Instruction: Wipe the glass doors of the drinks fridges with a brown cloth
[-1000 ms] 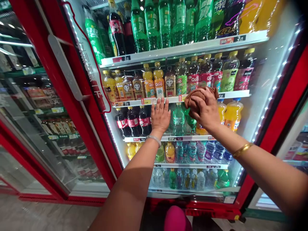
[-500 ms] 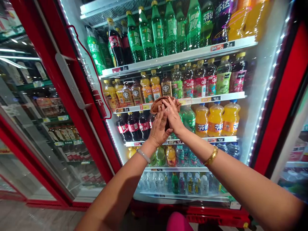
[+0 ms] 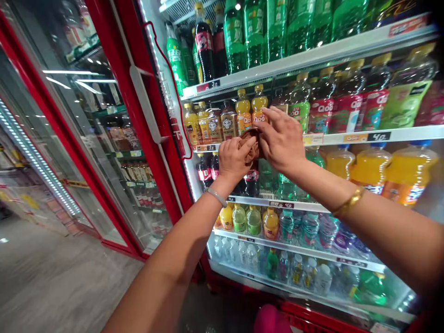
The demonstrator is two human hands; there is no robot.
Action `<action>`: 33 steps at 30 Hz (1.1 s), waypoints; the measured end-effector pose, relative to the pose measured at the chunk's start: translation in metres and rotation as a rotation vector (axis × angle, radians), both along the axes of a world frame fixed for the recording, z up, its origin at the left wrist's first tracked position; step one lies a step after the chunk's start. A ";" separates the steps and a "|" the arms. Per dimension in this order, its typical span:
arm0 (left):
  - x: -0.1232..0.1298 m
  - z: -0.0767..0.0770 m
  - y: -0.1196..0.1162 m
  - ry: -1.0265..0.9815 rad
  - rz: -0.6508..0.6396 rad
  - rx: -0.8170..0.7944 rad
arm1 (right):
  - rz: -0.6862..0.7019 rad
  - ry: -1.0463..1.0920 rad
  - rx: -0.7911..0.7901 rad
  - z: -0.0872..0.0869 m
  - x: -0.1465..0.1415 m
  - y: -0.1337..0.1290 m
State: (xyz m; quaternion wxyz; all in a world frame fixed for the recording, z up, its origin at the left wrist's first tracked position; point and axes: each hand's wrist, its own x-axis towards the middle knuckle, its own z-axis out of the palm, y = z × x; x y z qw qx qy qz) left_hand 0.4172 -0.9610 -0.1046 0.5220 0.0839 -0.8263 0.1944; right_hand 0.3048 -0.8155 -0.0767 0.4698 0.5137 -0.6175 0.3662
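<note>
A crumpled brown cloth [image 3: 250, 147] is bunched between my hands, in front of the second shelf's edge [image 3: 336, 138]. My left hand [image 3: 236, 159], with a pale bangle on its wrist, has its fingers curled round the cloth's left side. Beside it on the right, my right hand [image 3: 283, 138] touches the cloth with its thumb side, its fingers bent and a little apart. Small orange Qoo bottles [image 3: 243, 110] stand just behind the hands. Part of the cloth is hidden by my fingers.
Green bottles [image 3: 255, 37] fill the top shelf. Orange bottles [image 3: 371, 166] stand on the third shelf at right. Smaller bottles line the lower shelves. At left are a red-framed door with a grey handle [image 3: 144, 104] and another glass cabinet; grey floor [image 3: 69, 277] shows below.
The view has turned left and come closer to the shelves. My hands have drawn apart somewhat, and my left fingers have curled round the cloth, which is more bunched up.
</note>
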 end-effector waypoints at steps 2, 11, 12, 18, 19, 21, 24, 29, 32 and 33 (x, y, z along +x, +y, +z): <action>0.008 -0.012 -0.003 0.007 0.034 0.047 | 0.016 0.105 0.064 -0.006 -0.001 -0.021; 0.058 -0.083 -0.040 -0.062 0.048 0.068 | 0.119 0.237 0.293 -0.055 -0.016 -0.054; 0.055 -0.075 -0.040 -0.021 0.038 0.078 | 0.142 0.209 0.302 -0.056 -0.014 -0.056; 0.025 -0.041 -0.027 0.079 -0.007 0.211 | 0.251 -0.104 0.200 -0.064 0.004 -0.066; 0.025 -0.048 -0.026 0.074 -0.008 0.221 | 0.259 -0.116 0.209 -0.066 0.006 -0.067; 0.032 -0.069 -0.031 0.012 -0.027 0.203 | 0.262 -0.113 0.229 -0.068 0.006 -0.067; 0.051 -0.094 -0.047 -0.153 -0.070 0.162 | 0.278 -0.101 0.203 -0.071 0.004 -0.068; 0.058 -0.059 -0.066 0.147 0.029 0.336 | 0.305 -0.114 0.167 -0.074 0.006 -0.070; 0.045 -0.044 -0.053 0.128 0.036 0.267 | 0.301 -0.152 0.169 -0.074 0.007 -0.070; 0.042 -0.049 -0.047 0.072 0.029 0.232 | 0.296 -0.153 0.170 -0.074 0.006 -0.070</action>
